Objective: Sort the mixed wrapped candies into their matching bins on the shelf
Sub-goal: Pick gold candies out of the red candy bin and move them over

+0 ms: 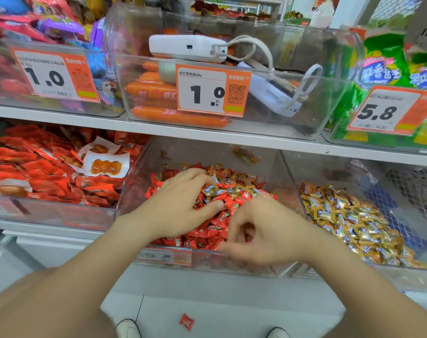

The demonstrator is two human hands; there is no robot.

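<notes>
Our left grip point(183, 203) lies spread over stray gold candies point(213, 189) among red candies point(207, 228); we should pinch golds only. Our right grip point(261, 235) is curled, and we cannot tell if it holds anything.

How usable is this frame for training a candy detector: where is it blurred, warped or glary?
Head view: the wide-angle lens tilts and slightly bows the shelf edge. Head view: the right hand is motion-blurred at its fingertips. Head view: the middle price tag reads sharp, the left price tag soft. Head view: the mixed-candy bin's clear front wall looks hazy.

Left hand point(180, 203) spread, right hand point(263, 235) curled.
</notes>
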